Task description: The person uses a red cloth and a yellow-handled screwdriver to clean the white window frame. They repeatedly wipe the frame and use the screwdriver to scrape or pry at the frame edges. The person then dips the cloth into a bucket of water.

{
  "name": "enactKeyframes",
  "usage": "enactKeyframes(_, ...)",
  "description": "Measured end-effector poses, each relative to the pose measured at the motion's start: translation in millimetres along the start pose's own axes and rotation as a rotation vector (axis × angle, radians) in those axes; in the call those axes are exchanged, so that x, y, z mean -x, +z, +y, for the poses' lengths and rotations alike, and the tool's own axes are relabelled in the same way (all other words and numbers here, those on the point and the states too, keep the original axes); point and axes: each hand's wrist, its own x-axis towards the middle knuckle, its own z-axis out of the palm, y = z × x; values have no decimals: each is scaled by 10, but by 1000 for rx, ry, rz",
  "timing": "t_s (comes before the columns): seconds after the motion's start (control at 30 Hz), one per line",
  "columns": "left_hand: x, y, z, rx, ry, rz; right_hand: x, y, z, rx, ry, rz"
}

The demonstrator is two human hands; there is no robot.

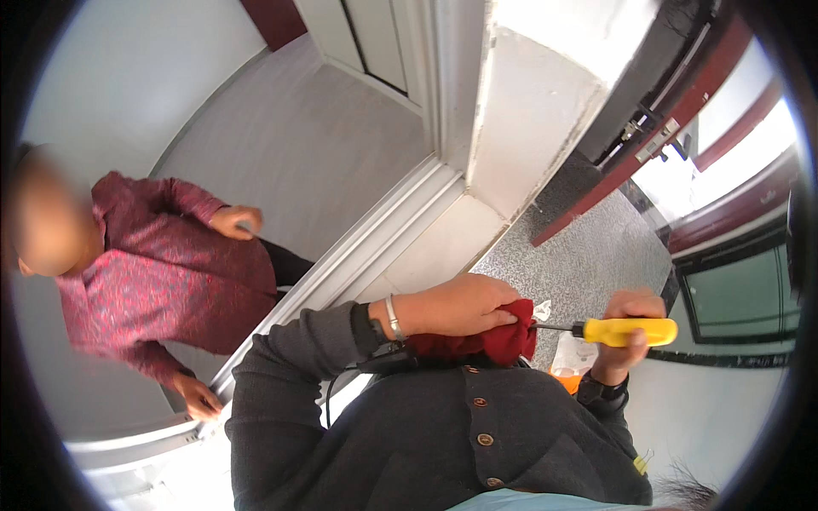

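A screwdriver with a yellow handle (629, 332) lies in my right hand (623, 345), its fingers and thumb closed round the handle. The dark shaft points left to a bundle of dark red cloth (511, 335), and its tip is hidden at the cloth's edge. My left hand (470, 305), with a silver bracelet at the wrist, grips this cloth from above, close in front of my chest. Whatever the cloth may cover cannot be seen.
Beyond a white window or door frame (358, 246) at left stands a person in a red patterned shirt (185, 287), one hand on the frame. A dark red door (645, 153) with a lock stands open at upper right. A white and orange bag (572, 358) is below my right hand.
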Motion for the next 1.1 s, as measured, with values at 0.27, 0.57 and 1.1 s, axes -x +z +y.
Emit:
enactKeyframes(0.27,898,17,418,132,-219,509,-318,56,95,45,17,19)
enactKeyframes(0.57,1866,550,713,-348,-897,1218,-399,253,272,16,20,-238)
enactKeyframes(1.1,-196,282,-49,-310,-513,815,-383,-314,243,133,-23,-160)
